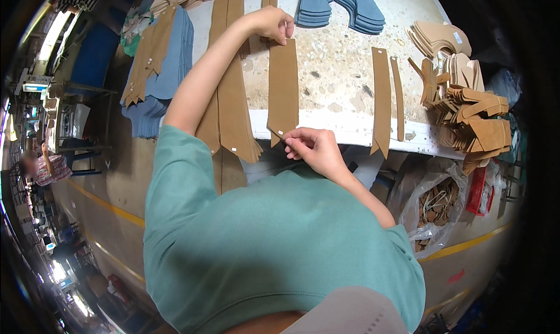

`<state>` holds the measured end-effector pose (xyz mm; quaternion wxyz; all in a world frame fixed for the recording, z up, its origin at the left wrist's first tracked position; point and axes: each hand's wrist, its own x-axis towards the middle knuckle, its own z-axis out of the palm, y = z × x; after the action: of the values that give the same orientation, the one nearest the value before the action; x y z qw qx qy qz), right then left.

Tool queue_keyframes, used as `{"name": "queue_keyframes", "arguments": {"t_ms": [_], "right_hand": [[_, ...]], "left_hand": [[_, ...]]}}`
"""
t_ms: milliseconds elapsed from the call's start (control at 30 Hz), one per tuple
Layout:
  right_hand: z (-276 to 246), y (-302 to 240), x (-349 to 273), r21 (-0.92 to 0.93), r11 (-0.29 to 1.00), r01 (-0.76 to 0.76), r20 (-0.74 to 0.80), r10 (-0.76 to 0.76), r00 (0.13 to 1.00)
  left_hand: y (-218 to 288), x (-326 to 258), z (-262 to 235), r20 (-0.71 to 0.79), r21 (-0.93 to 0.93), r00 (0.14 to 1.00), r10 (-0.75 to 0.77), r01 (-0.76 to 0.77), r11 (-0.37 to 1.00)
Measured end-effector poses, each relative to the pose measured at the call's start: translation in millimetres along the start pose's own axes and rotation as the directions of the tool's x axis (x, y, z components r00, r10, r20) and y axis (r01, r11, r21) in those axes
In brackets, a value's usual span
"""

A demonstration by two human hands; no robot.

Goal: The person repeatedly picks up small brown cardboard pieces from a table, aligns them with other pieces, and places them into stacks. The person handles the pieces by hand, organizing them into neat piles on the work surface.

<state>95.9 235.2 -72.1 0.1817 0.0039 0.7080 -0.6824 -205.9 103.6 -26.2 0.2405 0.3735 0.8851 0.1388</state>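
A wide brown strip [283, 83] of flat, leather-like material lies lengthwise in front of me, its notched near end at the table's edge. A small white sticker [280, 132] sits by the notch. My right hand [314, 149] is closed in a pinch at that near end, fingertips on the strip's edge. Reaching across the table, my left hand [272, 23] is bent down at the strip's far end with its fingers curled; what they hold, if anything, is hidden. Long brown strips [233, 100] lie in stacks under and beside my left forearm, their ends overhanging the edge.
Narrower brown strips [381, 95] lie to the right on the speckled white table [338, 71]. Blue cut pieces [341, 7] are stacked at the far side, more [175, 60] at left. Brown and tan pieces [475, 121] crowd the right edge, above a clear plastic bag [437, 205] of scraps.
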Motion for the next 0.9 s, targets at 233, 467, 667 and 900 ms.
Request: {"name": "queue_keyframes", "arguments": {"t_ms": [233, 467, 667, 900], "right_hand": [[-6, -11, 0, -0.334, 0.942, 0.022, -0.068, -0.048, 0.997], [5, -8, 22, -0.635, 0.749, 0.19, -0.23, -0.418, 0.879], [6, -10, 23, -0.601, 0.784, 0.155, -0.199, -0.335, 0.921], [-41, -16, -18, -0.255, 0.958, 0.13, -0.434, -0.233, 0.87]], "left_hand": [[-5, 1, 4, -0.035, 0.049, 0.998, 0.046, -0.044, 0.998], [-7, 0, 5, -0.003, 0.061, 0.999, 0.039, -0.038, 0.997], [0, 1, 3, 0.016, 0.093, 0.996, 0.087, -0.088, 0.992], [42, 39, -10, -0.114, -0.078, 0.958, 0.263, -0.272, 0.959]]}}
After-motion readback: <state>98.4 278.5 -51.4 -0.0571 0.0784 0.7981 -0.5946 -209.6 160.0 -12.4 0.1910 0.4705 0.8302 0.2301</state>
